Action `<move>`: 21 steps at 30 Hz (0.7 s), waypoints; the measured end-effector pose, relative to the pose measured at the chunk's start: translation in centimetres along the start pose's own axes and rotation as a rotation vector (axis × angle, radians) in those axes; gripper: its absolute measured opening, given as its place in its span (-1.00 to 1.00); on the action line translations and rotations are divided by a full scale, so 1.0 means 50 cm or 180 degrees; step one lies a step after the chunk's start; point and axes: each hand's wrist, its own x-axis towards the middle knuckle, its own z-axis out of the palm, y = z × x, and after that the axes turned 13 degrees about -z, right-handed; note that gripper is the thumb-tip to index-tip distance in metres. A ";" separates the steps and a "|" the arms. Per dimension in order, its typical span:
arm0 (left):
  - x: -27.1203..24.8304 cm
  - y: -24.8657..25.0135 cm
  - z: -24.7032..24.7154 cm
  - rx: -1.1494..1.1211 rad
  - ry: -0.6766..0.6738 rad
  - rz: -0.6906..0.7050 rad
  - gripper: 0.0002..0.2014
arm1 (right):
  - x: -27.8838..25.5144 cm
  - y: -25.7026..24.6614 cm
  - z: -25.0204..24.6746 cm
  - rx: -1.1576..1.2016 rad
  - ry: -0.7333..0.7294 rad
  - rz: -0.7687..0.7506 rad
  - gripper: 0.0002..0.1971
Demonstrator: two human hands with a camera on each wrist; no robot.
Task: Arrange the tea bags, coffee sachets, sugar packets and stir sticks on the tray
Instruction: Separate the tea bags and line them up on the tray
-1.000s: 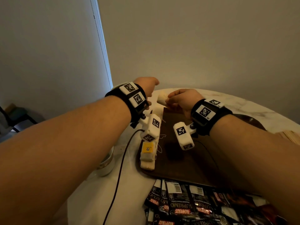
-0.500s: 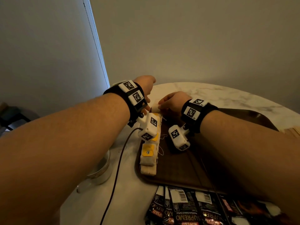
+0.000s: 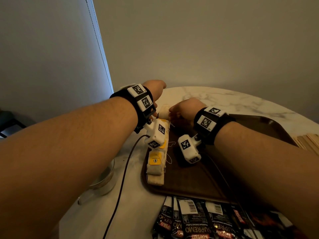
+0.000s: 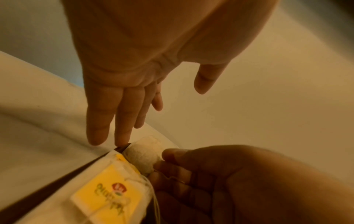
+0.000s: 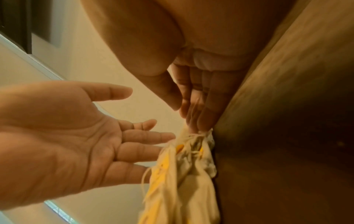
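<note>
A dark brown tray (image 3: 198,180) lies on the marble table (image 3: 224,100). Tea bags with yellow tags (image 3: 156,161) lie in a row along its left edge. My right hand (image 3: 181,109) pinches one white tea bag (image 3: 163,114) between thumb and fingers at the row's far end, touching the row (image 5: 184,174). My left hand (image 3: 155,88) is open with straight fingers (image 4: 122,115), their tips just beside that tea bag (image 4: 142,154) at the tray's far left corner. Black coffee sachets (image 3: 198,221) lie off the tray at the table's near edge.
Wooden stir sticks (image 3: 307,140) lie at the tray's right, on the table. A glass vessel (image 3: 105,180) stands left of the tray, partly under my left forearm. A black cable (image 3: 120,183) runs across the table beside it. A wall rises behind the table.
My right hand has come down and to the left with the tea bag, from above the tray to the far end of the row. The left hand has stayed close by.
</note>
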 end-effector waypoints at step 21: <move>-0.043 -0.015 -0.008 0.0093 0.0104 -0.0063 -0.40 | -0.043 0.008 -0.009 0.0584 0.0157 0.0294 -0.73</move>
